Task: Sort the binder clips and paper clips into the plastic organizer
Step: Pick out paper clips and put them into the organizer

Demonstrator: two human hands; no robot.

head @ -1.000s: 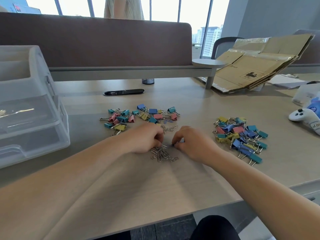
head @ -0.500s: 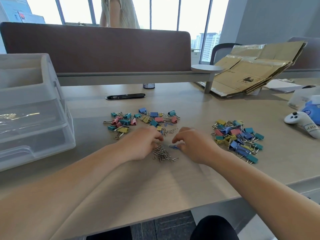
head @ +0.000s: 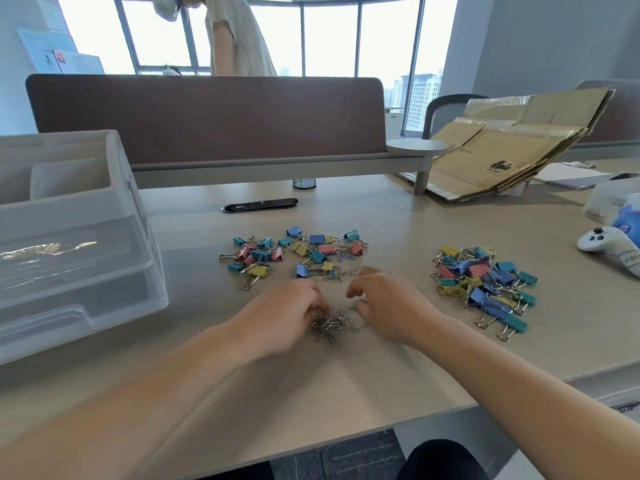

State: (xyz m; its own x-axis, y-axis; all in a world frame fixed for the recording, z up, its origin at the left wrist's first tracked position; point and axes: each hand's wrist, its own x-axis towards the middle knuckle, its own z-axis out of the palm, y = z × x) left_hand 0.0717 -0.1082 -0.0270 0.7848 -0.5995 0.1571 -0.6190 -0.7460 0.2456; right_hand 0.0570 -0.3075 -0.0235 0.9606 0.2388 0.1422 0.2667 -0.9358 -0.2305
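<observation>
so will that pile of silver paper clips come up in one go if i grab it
Probably not cleanly. The silver paper clips lie in a loose tangle, so some may lift as linked clumps while others drop. They look thin and light, and would likely slide easily on the smooth desk.

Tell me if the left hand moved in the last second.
Yes, slightly: the left hand has drawn back from the middle heap of binder clips toward the near edge of the desk, fingers in the paper clips.
</observation>
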